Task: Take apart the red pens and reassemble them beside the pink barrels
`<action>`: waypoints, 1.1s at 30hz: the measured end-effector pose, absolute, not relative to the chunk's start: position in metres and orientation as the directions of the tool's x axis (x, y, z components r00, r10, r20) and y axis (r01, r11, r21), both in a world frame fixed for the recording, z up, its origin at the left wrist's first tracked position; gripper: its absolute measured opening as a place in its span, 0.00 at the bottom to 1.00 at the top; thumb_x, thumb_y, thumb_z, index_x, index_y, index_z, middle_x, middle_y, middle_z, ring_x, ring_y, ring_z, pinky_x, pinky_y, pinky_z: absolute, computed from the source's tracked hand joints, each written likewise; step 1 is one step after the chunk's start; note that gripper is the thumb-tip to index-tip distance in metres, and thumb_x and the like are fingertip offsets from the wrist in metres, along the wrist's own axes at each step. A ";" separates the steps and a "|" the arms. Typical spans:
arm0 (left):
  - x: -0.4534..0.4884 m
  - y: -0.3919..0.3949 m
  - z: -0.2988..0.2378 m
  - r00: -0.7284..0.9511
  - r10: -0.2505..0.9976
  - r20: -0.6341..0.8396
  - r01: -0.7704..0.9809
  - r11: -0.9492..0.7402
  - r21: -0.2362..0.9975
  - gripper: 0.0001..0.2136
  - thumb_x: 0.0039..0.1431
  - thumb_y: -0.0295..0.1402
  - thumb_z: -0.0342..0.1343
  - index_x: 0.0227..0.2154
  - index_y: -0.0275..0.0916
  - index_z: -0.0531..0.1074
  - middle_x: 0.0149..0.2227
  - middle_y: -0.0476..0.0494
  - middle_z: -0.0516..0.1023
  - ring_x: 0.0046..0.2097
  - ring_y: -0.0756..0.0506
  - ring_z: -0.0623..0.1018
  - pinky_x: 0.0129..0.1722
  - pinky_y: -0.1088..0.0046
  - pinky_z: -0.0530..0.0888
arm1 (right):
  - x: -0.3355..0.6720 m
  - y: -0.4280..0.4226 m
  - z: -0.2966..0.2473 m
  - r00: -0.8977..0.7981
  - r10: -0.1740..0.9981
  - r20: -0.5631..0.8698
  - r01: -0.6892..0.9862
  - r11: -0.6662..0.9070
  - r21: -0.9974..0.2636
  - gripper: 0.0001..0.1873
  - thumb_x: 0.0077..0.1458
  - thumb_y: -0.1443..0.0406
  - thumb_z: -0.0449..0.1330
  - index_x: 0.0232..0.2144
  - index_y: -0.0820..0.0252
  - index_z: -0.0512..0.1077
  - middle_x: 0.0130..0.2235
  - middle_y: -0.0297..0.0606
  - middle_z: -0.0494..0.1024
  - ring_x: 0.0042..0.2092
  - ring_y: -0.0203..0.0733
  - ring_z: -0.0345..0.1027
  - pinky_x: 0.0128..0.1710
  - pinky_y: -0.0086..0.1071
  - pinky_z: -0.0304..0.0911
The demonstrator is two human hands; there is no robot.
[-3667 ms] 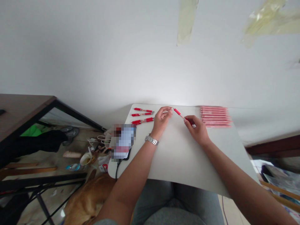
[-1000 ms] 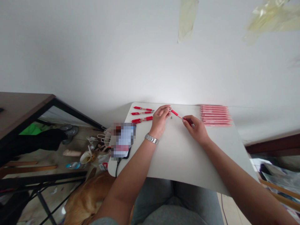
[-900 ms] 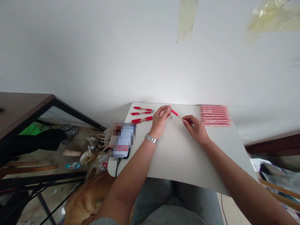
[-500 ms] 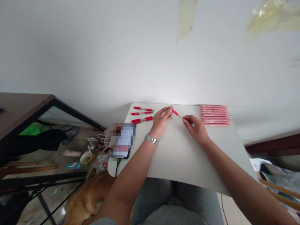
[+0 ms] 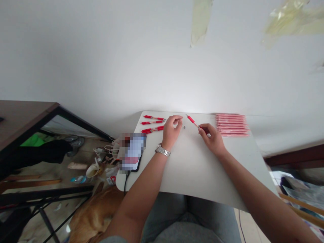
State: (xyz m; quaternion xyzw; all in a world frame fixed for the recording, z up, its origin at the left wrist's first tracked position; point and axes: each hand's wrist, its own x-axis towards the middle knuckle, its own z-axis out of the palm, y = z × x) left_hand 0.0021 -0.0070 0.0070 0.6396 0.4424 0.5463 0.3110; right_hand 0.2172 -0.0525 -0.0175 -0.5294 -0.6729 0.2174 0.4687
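A red pen [image 5: 191, 119] slants up and left from my right hand [image 5: 211, 136], whose thumb and fingers pinch its lower end. A thin point shows at the pen's far end. Just left of it hovers my left hand [image 5: 173, 129], off the pen, its fingers stretched forward and slightly apart from the thumb; I see nothing in it. Between the hands a small grey piece [image 5: 184, 127], too small to name surely, lies on the white table [image 5: 192, 168]. Several red pens [image 5: 153, 122] lie left of my left hand, partly covered by it.
Several pink wrapped sticks [image 5: 231, 125] lie in a row at the table's back right. A phone [image 5: 133, 152], blurred out, sits at the left edge with a black cable [image 5: 126, 182]. A tan dog [image 5: 96, 214] is on the floor. The wall [image 5: 162, 67] borders the table's far side.
My left hand has let go of the pen's far end and drawn slightly left. That end and the small grey piece now show plainly. My right hand keeps its hold.
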 end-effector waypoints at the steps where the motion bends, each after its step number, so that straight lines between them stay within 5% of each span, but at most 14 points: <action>1: 0.000 -0.008 0.007 0.040 0.885 0.464 0.328 -0.450 0.830 0.07 0.67 0.35 0.58 0.44 0.43 0.79 0.45 0.39 0.80 0.47 0.42 0.78 0.53 0.61 0.73 | 0.217 -0.052 -0.018 0.006 0.917 0.400 0.505 0.343 -0.792 0.19 0.67 0.48 0.57 0.45 0.55 0.74 0.36 0.39 0.81 0.36 0.44 0.74 0.38 0.38 0.69; 7: -0.001 -0.007 -0.005 0.228 0.851 0.474 0.623 -0.501 0.600 0.09 0.63 0.30 0.62 0.45 0.43 0.79 0.45 0.39 0.76 0.48 0.39 0.75 0.54 0.57 0.71 | 0.217 -0.052 -0.018 0.018 0.914 0.405 0.486 0.346 -0.803 0.19 0.67 0.47 0.57 0.44 0.55 0.74 0.36 0.39 0.81 0.36 0.43 0.75 0.38 0.38 0.70; 13: 0.000 -0.005 -0.010 0.253 0.858 0.446 0.606 -0.500 0.618 0.05 0.64 0.28 0.60 0.39 0.43 0.80 0.42 0.40 0.77 0.46 0.40 0.75 0.51 0.58 0.73 | 0.216 -0.053 -0.016 0.017 0.916 0.401 0.502 0.339 -0.796 0.19 0.67 0.48 0.57 0.44 0.55 0.74 0.36 0.39 0.81 0.35 0.43 0.74 0.37 0.38 0.70; 16: 0.002 -0.005 -0.006 0.176 0.884 0.433 0.442 -0.464 0.767 0.05 0.65 0.31 0.60 0.40 0.43 0.80 0.43 0.40 0.80 0.47 0.41 0.78 0.53 0.59 0.73 | 0.216 -0.054 -0.015 0.008 0.914 0.405 0.502 0.347 -0.792 0.17 0.67 0.49 0.57 0.44 0.55 0.74 0.36 0.39 0.81 0.35 0.43 0.74 0.38 0.37 0.69; 20: 0.010 -0.005 -0.002 0.061 0.965 0.256 -0.073 -0.252 0.965 0.09 0.65 0.40 0.62 0.43 0.42 0.79 0.46 0.40 0.82 0.49 0.43 0.81 0.54 0.62 0.75 | 0.215 -0.055 -0.013 -0.007 0.917 0.400 0.517 0.345 -0.783 0.17 0.67 0.49 0.57 0.44 0.55 0.74 0.35 0.39 0.80 0.35 0.43 0.73 0.36 0.37 0.68; 24: 0.017 -0.005 0.000 -0.021 0.999 0.041 -0.425 -0.046 0.904 0.14 0.61 0.44 0.66 0.43 0.41 0.78 0.46 0.40 0.82 0.48 0.46 0.82 0.55 0.64 0.76 | 0.215 -0.055 -0.013 -0.010 0.915 0.403 0.528 0.347 -0.775 0.17 0.67 0.49 0.58 0.43 0.55 0.75 0.35 0.39 0.80 0.35 0.43 0.73 0.36 0.37 0.68; 33: 0.018 -0.007 0.010 0.038 0.997 -0.064 -0.623 0.074 0.779 0.15 0.54 0.40 0.72 0.42 0.39 0.80 0.41 0.45 0.83 0.44 0.50 0.81 0.53 0.69 0.76 | 0.216 -0.055 -0.014 -0.036 0.913 0.407 0.525 0.363 -0.770 0.18 0.67 0.49 0.57 0.43 0.56 0.75 0.36 0.39 0.80 0.35 0.42 0.73 0.36 0.36 0.68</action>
